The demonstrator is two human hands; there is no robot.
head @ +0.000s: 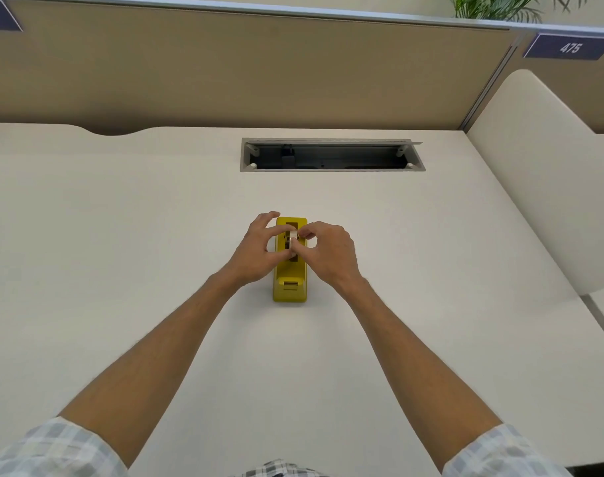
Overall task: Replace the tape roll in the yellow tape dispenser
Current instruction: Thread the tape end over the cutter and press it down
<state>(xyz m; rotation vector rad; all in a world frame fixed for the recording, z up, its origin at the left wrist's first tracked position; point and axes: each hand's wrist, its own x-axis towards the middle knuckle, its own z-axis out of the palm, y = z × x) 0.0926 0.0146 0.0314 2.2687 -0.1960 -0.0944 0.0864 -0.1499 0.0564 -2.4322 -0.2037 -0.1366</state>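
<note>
Yellow tape dispenser [290, 282] sits flat on the desk [121, 235], long axis running away from the person, cutter end nearest the body. Everything else placed relative to it.

Tape roll [292, 237] is at the dispenser's middle, standing on edge in or just above the open well. Can't tell whether it is fully seated; fingers cover most of it.

Left hand [257, 251] comes in from the dispenser's left side. Thumb and a finger are pinched together on the roll's left face; the index finger is lifted clear, pointing over the far end of the dispenser.

Right hand [330, 251] comes in from the dispenser's right side. Thumb and fingertips closed on the roll's right edge, touching it. Both hands meet over the well, fingertips nearly touching each other.

Far end of the dispenser shows a rectangular opening, unobstructed. Near end shows the cutter block, untouched.

Beyond the dispenser, well apart: a cable tray [331, 156] recessed in the desk, lid open. Behind that, a tan partition panel [225, 70]. Number sign [570, 47] reading 475 up to the far right.

Plaid sleeves [52, 449] at the near edge.
</note>
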